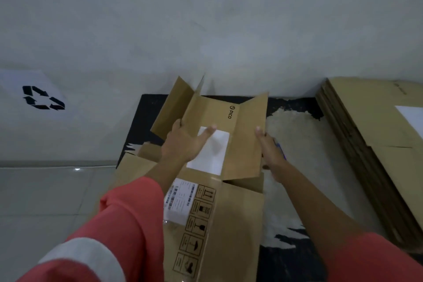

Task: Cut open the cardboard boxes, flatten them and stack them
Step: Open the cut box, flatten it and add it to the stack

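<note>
The head view shows the person holding a box point(212, 119) up in the air. The left hand point(183, 142) grips its left fold, with the thumb lying on the white label. The right hand point(269, 147) grips its right flap. A blue thing point(281, 150) peeks out by that hand, but it is too small to tell what it is. The flaps stick up, so the box is not flat yet. It would help to push both flaps down along the folds first. Under the box, a lower box point(235, 224) lies on a black mat point(286, 265) and may get in the way. Right of the box is the stack point(370, 135). Far left of the box is a sign point(43, 98).
</note>
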